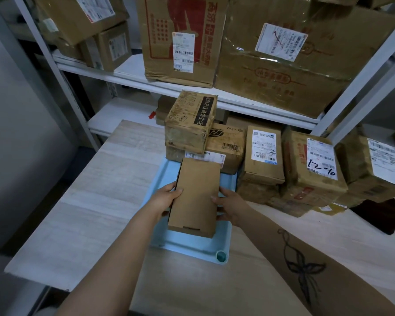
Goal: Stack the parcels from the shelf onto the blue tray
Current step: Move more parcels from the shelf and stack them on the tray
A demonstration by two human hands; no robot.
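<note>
The plain brown parcel (195,195) lies lengthwise over the middle of the blue tray (187,246); I cannot tell whether it rests on the tray. The left hand (167,197) grips its left long side and the right hand (228,205) its right. It looks stiff, probably light and rather smooth, so a grip on both long sides suits it. Stacked parcels (189,124) crowd the tray's far end.

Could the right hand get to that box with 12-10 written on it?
Probably yes: the 12-10 box stands to the right of the right hand, its labelled top uncovered, but that hand grips the plain box and would have to let go first.
</note>
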